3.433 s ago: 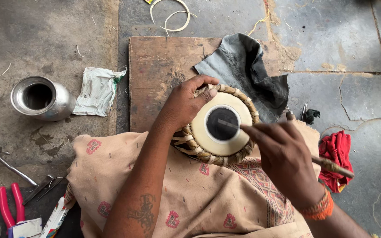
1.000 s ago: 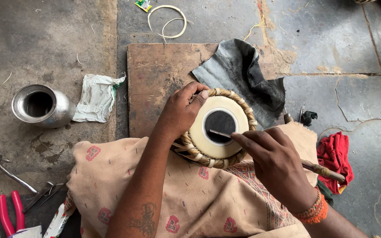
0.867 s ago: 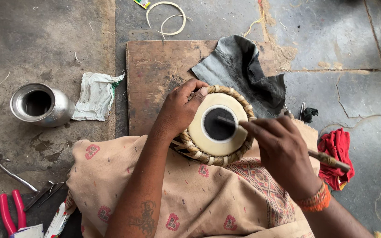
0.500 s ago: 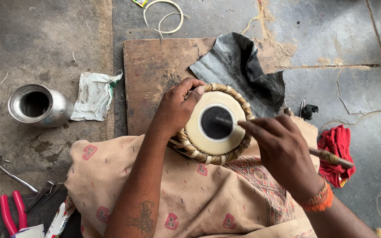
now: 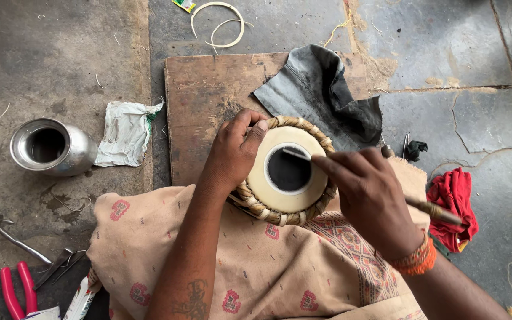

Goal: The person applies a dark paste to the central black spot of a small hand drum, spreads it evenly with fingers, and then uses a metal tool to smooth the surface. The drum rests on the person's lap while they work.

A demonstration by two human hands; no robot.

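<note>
Head view: grey concrete floor (image 5: 60, 59), cracked and stained, seen from above. One brown wooden board (image 5: 208, 106) lies flat on it; one dark grey rag (image 5: 321, 95) overlaps the board's right edge. A beige patterned cloth (image 5: 268, 266) covers the person's lap.

Item count: one small drum (image 5: 288, 172) with a cream skin, black centre spot and braided rim; one steel cup (image 5: 51, 147); one crumpled pale wrapper (image 5: 125, 131); one red cloth (image 5: 454, 204); one pair of red-handled pliers (image 5: 13, 290); two loops of pale cord (image 5: 220, 24).

The drum rests on the lap cloth at the board's near edge.

Left hand (image 5: 232, 154): fingers curled, gripping the drum's left rim, thumb on the skin's edge.

Right hand (image 5: 368, 195): closed in a pinch around one thin tool (image 5: 434, 208) with a wooden handle. The metal tip touches the black spot.
</note>
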